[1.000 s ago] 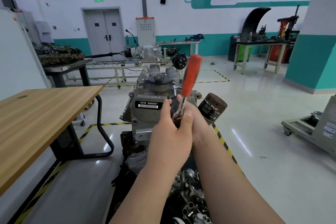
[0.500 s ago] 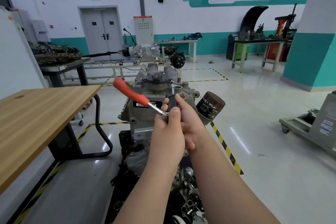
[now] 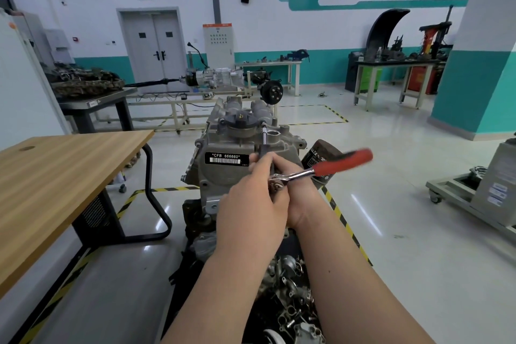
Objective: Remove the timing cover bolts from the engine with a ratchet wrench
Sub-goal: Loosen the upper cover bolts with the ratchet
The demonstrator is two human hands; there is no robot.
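Grey cast-metal engine [image 3: 223, 173] with barcode label beside light wooden table [image 3: 55, 176], chrome red-handled ratchet wrench [image 3: 335, 163] pointing right, its extension bar [image 3: 264, 139] reaching the engine's top, left hand [image 3: 251, 204] and right hand [image 3: 303, 198] together, fingers curled gripping the wrench head.

white-and-teal walls [image 3: 321, 22], glossy floor [image 3: 391, 176], wooden desk [image 3: 55, 176], grey double doors [image 3: 155, 45].

1. The engine [image 3: 220, 176] casing is grey cast metal, matt and slightly rough.
2. The ratchet wrench [image 3: 305, 174] has a bright chrome shank and a red handle that looks like plastic.
3. The oil filler cap [image 3: 240, 120] is matt black plastic.
4. The desk [image 3: 55, 170] top is matt wood grain.
5. The floor [image 3: 391, 176] is smooth and glossy.
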